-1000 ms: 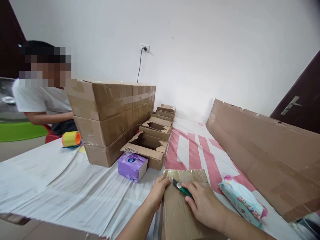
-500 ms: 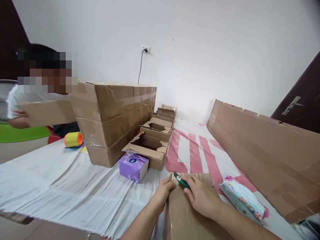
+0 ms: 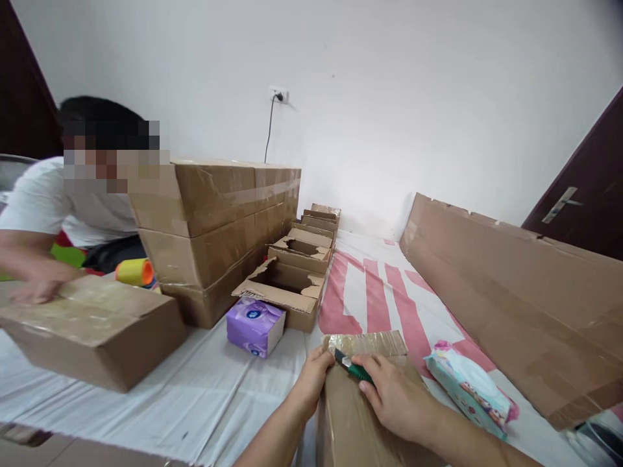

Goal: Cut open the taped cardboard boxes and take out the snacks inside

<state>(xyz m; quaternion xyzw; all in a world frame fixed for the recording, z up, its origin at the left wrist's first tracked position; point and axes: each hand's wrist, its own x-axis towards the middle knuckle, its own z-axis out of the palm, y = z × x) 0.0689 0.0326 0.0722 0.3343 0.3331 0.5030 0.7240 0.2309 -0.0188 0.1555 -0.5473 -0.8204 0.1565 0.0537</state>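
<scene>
A taped cardboard box (image 3: pixel 348 405) lies in front of me, its far flap tilted up. My right hand (image 3: pixel 396 395) is closed round a green utility knife (image 3: pixel 359 371), whose dark blade points to the far left corner of the box. My left hand (image 3: pixel 314 376) grips that same corner, thumb bent over the edge, close to the blade tip. Whether the blade touches the cardboard I cannot tell. Just beyond my left hand stands a purple tissue pack (image 3: pixel 256 326), beside an opened cardboard box (image 3: pixel 287 285) with torn edges.
Stacked cartons (image 3: pixel 214 201) rise left of a row of opened boxes. A co-worker's hand (image 3: pixel 39 290) rests on another taped carton (image 3: pixel 92 324) at the left. Wet wipes (image 3: pixel 470 386) lie to my right, before a long cardboard panel (image 3: pixel 506 292) along the table (image 3: pixel 204 402).
The co-worker has brought a carton down onto the table at the left and leans forward. My knife has drawn slightly toward me along the box edge; my left hand keeps its grip.
</scene>
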